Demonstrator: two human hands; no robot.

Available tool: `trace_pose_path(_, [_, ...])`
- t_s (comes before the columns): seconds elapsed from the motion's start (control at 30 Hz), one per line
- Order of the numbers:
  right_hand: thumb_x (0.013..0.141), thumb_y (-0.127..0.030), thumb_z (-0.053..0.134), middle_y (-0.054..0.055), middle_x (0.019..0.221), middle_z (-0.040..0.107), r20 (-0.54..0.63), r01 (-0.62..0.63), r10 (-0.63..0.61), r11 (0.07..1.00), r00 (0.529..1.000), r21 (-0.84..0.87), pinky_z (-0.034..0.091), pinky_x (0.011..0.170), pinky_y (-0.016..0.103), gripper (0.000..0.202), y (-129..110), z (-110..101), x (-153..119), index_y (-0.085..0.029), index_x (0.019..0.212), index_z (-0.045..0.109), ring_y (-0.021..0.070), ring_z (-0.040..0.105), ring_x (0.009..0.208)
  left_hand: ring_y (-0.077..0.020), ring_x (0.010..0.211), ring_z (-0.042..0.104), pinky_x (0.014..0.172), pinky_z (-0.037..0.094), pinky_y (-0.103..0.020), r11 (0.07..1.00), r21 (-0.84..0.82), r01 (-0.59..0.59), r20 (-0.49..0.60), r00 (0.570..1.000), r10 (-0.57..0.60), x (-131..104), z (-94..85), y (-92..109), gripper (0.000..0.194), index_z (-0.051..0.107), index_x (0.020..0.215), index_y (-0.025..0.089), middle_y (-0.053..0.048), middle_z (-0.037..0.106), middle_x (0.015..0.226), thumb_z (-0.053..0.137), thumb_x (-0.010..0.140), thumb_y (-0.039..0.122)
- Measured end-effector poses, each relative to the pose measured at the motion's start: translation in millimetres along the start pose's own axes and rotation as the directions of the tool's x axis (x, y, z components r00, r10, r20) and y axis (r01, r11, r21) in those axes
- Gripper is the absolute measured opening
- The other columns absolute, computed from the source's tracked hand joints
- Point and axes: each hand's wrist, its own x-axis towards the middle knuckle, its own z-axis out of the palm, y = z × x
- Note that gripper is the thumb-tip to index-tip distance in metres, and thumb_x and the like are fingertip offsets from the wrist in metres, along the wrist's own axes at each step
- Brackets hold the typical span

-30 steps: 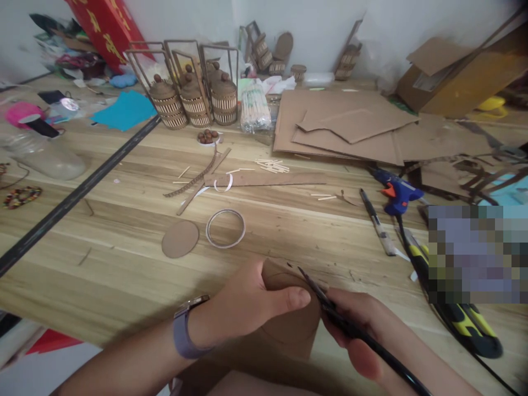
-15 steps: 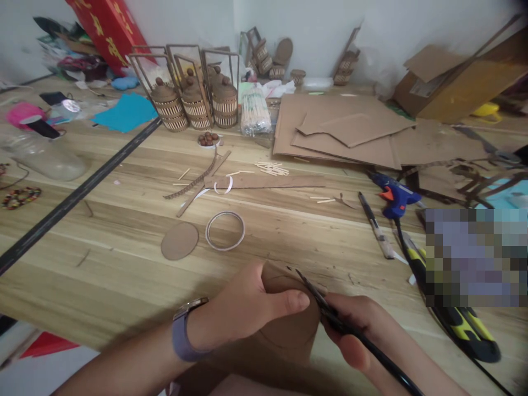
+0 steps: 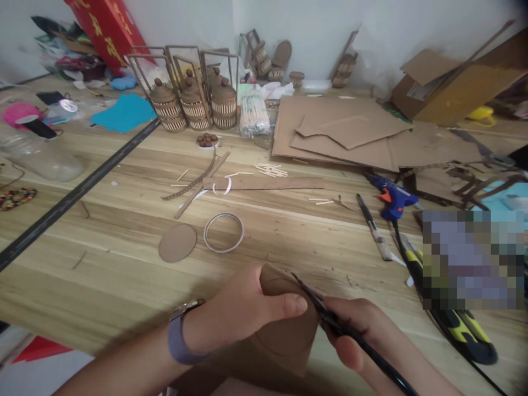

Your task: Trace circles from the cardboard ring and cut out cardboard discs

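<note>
My left hand point(image 3: 251, 305), with a watch on its wrist, grips a piece of brown cardboard point(image 3: 284, 335) near the table's front edge. A curved line is drawn on this cardboard, and my thumb presses on its face. In my right hand point(image 3: 355, 324) is a pair of black-handled scissors point(image 3: 330, 316), its blades at the cardboard's right edge along the curve. Beyond my left hand lie a cardboard disc point(image 3: 177, 243) and a ring of tape point(image 3: 223, 233).
Cardboard sheets point(image 3: 334, 132), a blue glue gun point(image 3: 391, 195), a pen point(image 3: 373, 226) and a yellow-black utility knife point(image 3: 466, 333) lie to the right. Small woven-look lidded baskets point(image 3: 190, 104) with tall handles stand at the back. Short sticks point(image 3: 270, 169) and a cardboard strip point(image 3: 268, 183) lie mid-table.
The scissor blades have drawn together at the cardboard's edge. The cardboard has tilted slightly, and both hands are nearly where they were.
</note>
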Motion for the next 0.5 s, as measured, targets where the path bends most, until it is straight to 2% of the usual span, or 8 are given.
trace_pose_path(0.27, [0.062, -0.1, 0.035, -0.007, 0.06, 0.03, 0.029, -0.032, 0.033, 0.999, 0.999, -0.031, 0.019, 0.053, 0.027, 0.086, -1.0, -4.3, 1.1, -0.019, 0.077, 0.061, 0.0122, 0.025, 0.057, -0.0258, 0.104, 0.072, 0.097, 0.052, -0.036, 0.999, 0.034, 0.04, 0.034, 0.999, -0.041, 3.2, -2.4, 1.3, 0.021, 0.081, 0.09, 0.02, -0.004, 0.081, 0.1, 0.078, 0.083, 0.04])
trace_pose_path(0.4, [0.054, -0.104, 0.031, -0.006, 0.06, 0.038, 0.011, -0.049, 0.049, 0.997, 0.999, -0.054, 0.023, 0.054, 0.027, 0.087, -0.6, -4.1, 0.2, -0.021, 0.072, 0.051, 0.0123, 0.029, 0.057, -0.0267, 0.111, 0.07, 0.098, 0.051, -0.036, 0.997, 0.049, 0.051, 0.027, 0.998, -0.053, 2.1, -4.0, 0.2, 0.024, 0.08, 0.102, 0.021, -0.003, 0.081, 0.105, 0.078, 0.083, 0.037])
trace_pose_path(0.5, [0.058, -0.104, 0.031, -0.006, 0.061, 0.039, -0.019, -0.059, 0.059, 0.998, 0.998, -0.026, 0.025, 0.054, 0.027, 0.09, 1.1, -0.2, 0.0, -0.023, 0.085, 0.055, 0.0135, 0.03, 0.056, -0.0257, 0.114, 0.069, 0.099, 0.051, -0.035, 0.996, 0.081, 0.041, 0.028, 0.999, -0.044, 1.1, -5.1, -2.0, 0.027, 0.078, 0.11, 0.024, -0.001, 0.08, 0.11, 0.077, 0.084, 0.031])
